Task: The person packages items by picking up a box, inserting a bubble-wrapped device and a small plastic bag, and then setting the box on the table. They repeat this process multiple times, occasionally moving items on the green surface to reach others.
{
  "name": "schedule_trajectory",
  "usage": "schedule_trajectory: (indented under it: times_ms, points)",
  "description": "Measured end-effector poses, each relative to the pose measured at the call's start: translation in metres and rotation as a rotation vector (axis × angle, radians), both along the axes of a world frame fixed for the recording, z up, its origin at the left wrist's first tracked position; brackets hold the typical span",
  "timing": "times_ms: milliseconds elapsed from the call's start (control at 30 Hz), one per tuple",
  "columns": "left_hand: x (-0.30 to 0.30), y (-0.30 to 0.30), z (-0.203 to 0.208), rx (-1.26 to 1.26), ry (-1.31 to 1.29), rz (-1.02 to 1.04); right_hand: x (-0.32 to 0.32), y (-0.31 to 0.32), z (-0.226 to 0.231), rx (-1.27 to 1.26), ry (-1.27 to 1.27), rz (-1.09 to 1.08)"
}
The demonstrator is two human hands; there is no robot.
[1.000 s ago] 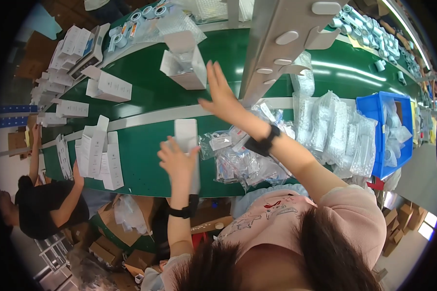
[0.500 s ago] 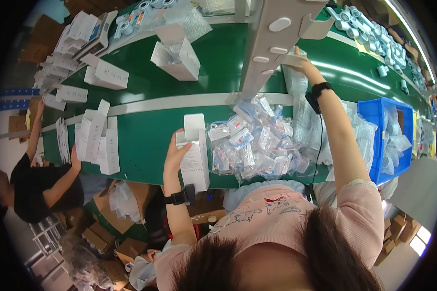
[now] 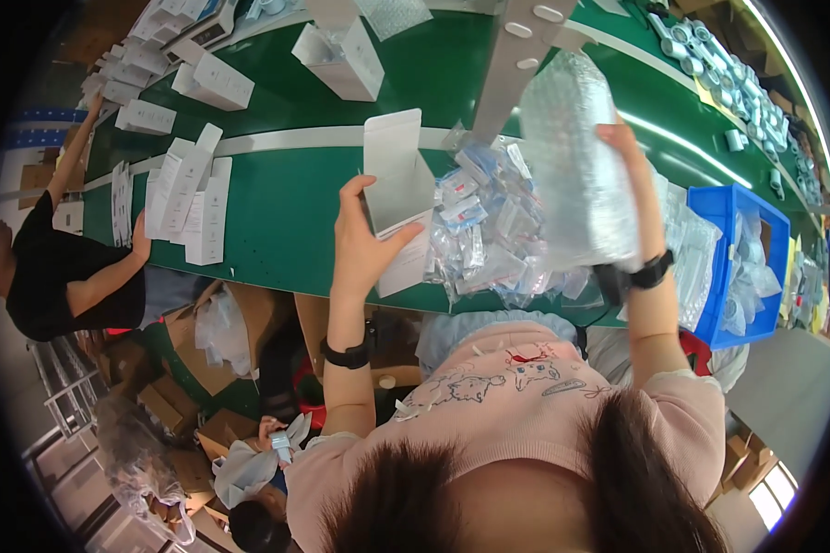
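My left hand grips an open white carton by its rim, thumb across the near side and fingers at the left. The carton's top flap stands up and its mouth tilts toward me. In my right hand is a bubble-wrap pouch, held up at its right edge; whatever lies inside cannot be made out. Behind and below the pouch spreads a heap of small clear plastic bags holding small parts. A wristband sits on each of my wrists.
A blue bin with wrapped pieces stands at the right, beside more bubble-wrap pouches. A metal post rises mid-bench. Open cartons stand on the far green surface and at left, near a co-worker in black.
My right hand has come back from the far side, bringing a bubble-wrap pouch toward the carton. My left hand has tilted the carton so its opening shows.
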State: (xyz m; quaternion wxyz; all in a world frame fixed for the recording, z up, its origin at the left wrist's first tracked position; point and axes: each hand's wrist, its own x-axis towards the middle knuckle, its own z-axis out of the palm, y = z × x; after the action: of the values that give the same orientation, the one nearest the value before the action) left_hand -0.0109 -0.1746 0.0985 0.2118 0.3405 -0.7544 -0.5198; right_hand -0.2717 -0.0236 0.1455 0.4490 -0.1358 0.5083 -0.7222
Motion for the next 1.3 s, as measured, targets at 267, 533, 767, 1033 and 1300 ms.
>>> schedule_trajectory:
  times_ms: [267, 533, 767, 1033, 1300]
  points:
    - [-0.012, 0.041, -0.027, -0.36, 0.093, 0.166, 0.115, -0.076, -0.026, -0.268, 0.326, -0.625]
    - [0.007, 0.043, -0.051, -0.347, 0.148, 0.355, 0.125, -0.072, -0.034, -0.145, 1.176, -0.285]
    - [0.017, 0.051, -0.063, -0.418, 0.061, 0.252, 0.117, -0.077, -0.027, -0.091, 1.483, 0.105]
    - [0.018, 0.018, -0.063, -0.341, 0.443, 0.357, 0.131, -0.071, -0.06, -0.25, 1.492, 0.355]
    - [0.044, -0.018, -0.107, -0.386, 0.342, 0.561, 0.073, -0.078, -0.152, 0.312, 1.687, 0.055]
